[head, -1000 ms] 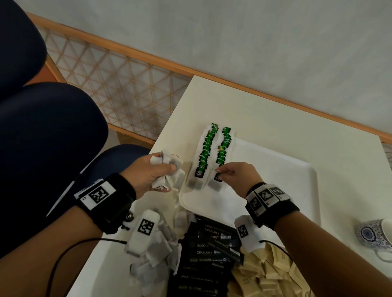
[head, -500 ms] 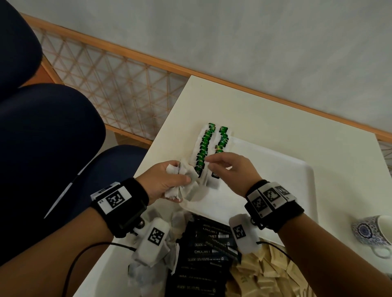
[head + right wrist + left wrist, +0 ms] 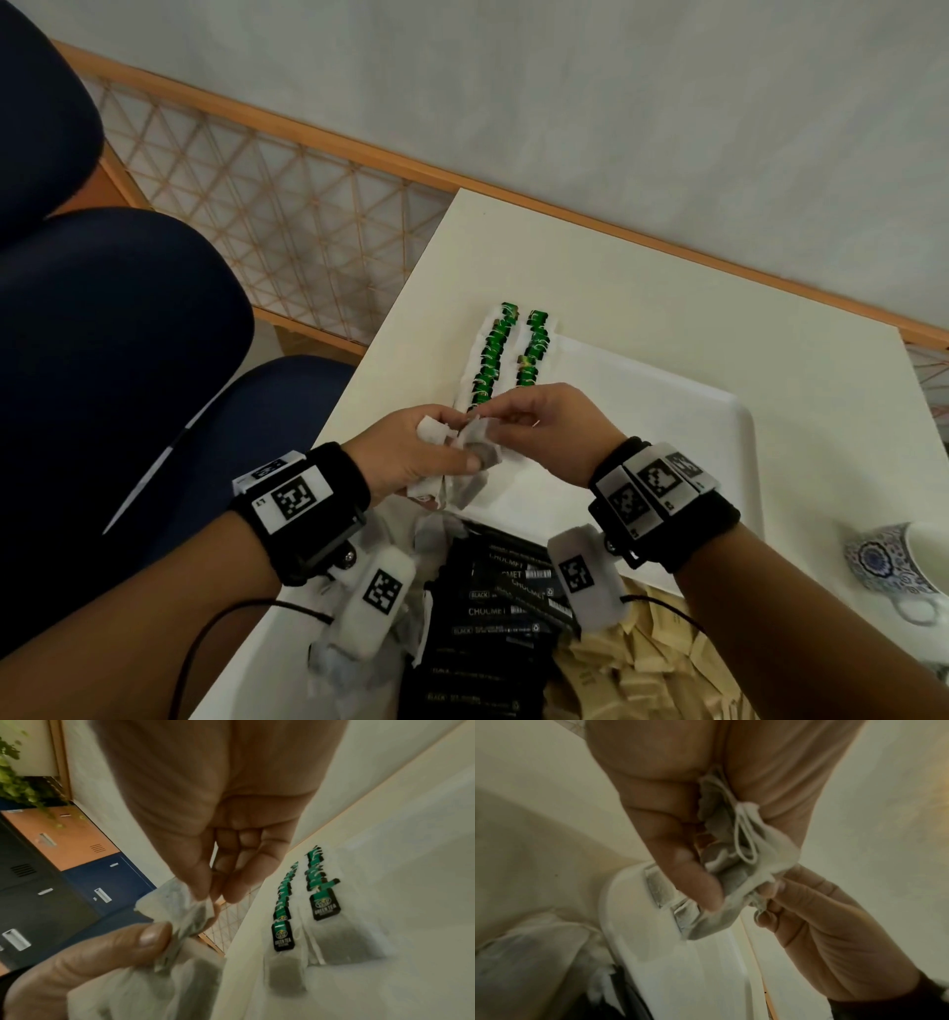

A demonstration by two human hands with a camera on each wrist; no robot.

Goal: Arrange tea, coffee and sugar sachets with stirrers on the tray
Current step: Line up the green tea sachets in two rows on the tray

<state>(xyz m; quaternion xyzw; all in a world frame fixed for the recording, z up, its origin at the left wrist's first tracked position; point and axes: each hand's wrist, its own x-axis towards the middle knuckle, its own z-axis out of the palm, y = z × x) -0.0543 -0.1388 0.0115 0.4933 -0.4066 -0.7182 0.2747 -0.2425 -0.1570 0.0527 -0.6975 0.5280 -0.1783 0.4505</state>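
Head: left hand (image 3: 411, 457) clutching a bunch of tea bags (image 3: 464, 465), right hand (image 3: 539, 426) pinching one; "CHOCMET" sachets (image 3: 493, 611) below the wrists
Left wrist: looped string (image 3: 744, 841) beside the thumb
Right wrist: "GREEN TEA" tags (image 3: 326, 906) on the tray (image 3: 411, 902), right of the fingertips

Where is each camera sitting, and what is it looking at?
Head: up on the person's head, looking down at the table; both forearms, left hand and right hand show.
Left wrist: under the left hand, looking along its fingers at the bunch of tea bags; right hand shows too.
Right wrist: looking along the right hand toward the tray.
All three share the tea bags and both hands.
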